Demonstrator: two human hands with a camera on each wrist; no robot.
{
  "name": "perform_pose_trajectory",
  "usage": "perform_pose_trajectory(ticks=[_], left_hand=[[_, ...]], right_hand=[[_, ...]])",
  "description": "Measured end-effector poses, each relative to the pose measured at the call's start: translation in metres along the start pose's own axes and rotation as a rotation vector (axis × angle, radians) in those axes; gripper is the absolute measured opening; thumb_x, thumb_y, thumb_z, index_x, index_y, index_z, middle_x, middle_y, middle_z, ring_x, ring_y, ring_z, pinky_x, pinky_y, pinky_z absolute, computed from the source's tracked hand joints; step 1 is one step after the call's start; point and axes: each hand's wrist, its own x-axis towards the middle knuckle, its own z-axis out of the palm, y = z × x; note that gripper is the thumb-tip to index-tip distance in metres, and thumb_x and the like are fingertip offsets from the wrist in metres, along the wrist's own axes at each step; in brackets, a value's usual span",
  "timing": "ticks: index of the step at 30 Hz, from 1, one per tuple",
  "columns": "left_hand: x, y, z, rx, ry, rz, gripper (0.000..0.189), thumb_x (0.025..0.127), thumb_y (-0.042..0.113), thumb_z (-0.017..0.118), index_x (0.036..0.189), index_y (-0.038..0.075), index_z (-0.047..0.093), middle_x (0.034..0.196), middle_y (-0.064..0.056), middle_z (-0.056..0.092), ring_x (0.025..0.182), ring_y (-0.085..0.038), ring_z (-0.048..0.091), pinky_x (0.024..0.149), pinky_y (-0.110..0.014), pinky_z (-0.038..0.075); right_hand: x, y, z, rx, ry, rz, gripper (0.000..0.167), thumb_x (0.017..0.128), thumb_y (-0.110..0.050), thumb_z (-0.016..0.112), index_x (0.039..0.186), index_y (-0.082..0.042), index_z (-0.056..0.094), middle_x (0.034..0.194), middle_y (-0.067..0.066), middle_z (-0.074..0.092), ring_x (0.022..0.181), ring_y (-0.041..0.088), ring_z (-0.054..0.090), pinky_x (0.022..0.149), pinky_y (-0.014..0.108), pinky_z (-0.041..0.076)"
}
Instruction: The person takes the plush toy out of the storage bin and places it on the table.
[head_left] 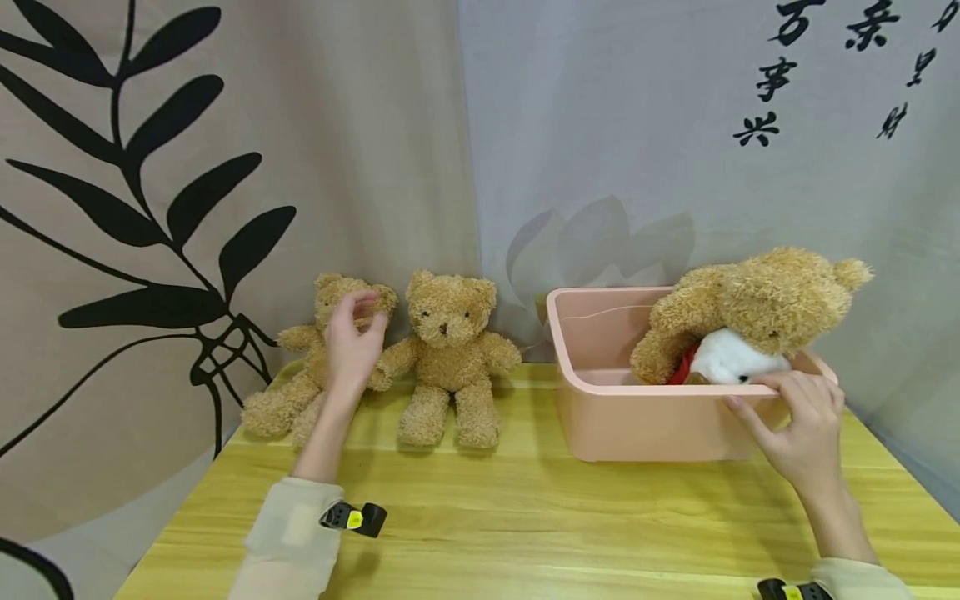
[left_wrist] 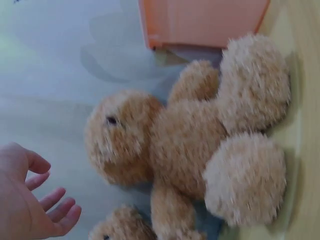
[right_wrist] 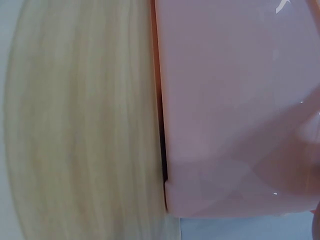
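I see L hand [head_left: 356, 337] loose, holding nothing, by leftmost curly-furred tan plush bear [head_left: 317, 367], seated on yellow wood-grain table [head_left: 525, 517], face part-hidden; R hand [head_left: 806, 425] grips pink rectangular plastic bin [head_left: 660, 427] at rim.

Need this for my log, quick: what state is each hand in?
Left hand: open, holding nothing.
Right hand: closed, gripping the pink bin.

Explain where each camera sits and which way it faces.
Head: on the head, looking forward and down at teddy bears, pink bin and table; left hand and right hand show.
Left wrist: on that wrist, facing the middle bear; left hand shows at lower left.
Right wrist: on that wrist, facing the bin's outer wall and table; no hand plainly shows.
All views share the bin.
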Motion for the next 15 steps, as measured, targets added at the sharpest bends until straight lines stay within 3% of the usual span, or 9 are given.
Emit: perform_pose_trajectory(ticks=[7,11,15], left_hand=[[-0.01,0.019,0.016,-0.049,-0.031,0.108,0.026,0.097,0.001,0.058,0.123,0.0,0.063,0.118,-0.017,0.062,0.111,-0.033,0.057,0.091,-0.044,0.049],[-0.015,0.028,0.027,-0.077,-0.058,0.162,0.027,0.096,-0.001,0.058,0.122,-0.004,0.062,0.117,-0.023,0.061,0.112,-0.039,0.056,0.094,-0.05,0.049],[-0.021,0.036,0.038,-0.113,-0.091,0.189,0.029,0.093,-0.003,0.06,0.122,-0.006,0.062,0.119,-0.025,0.06,0.113,-0.041,0.054,0.095,-0.055,0.048]], right_hand=[[-0.001,0.001,0.001,-0.013,-0.003,0.001,0.08,0.085,-0.074,0.061,0.086,0.006,0.067,0.081,0.022,0.062,0.092,0.018,0.049,0.104,0.037,0.023],[-0.001,0.002,0.0,-0.013,-0.005,-0.003,0.08,0.085,-0.073,0.061,0.086,0.007,0.066,0.081,0.022,0.062,0.088,0.031,0.049,0.104,0.035,0.022],[-0.002,0.003,0.0,-0.014,-0.009,-0.002,0.081,0.086,-0.074,0.06,0.086,0.007,0.067,0.081,0.023,0.062,0.087,0.036,0.048,0.105,0.036,0.022]])
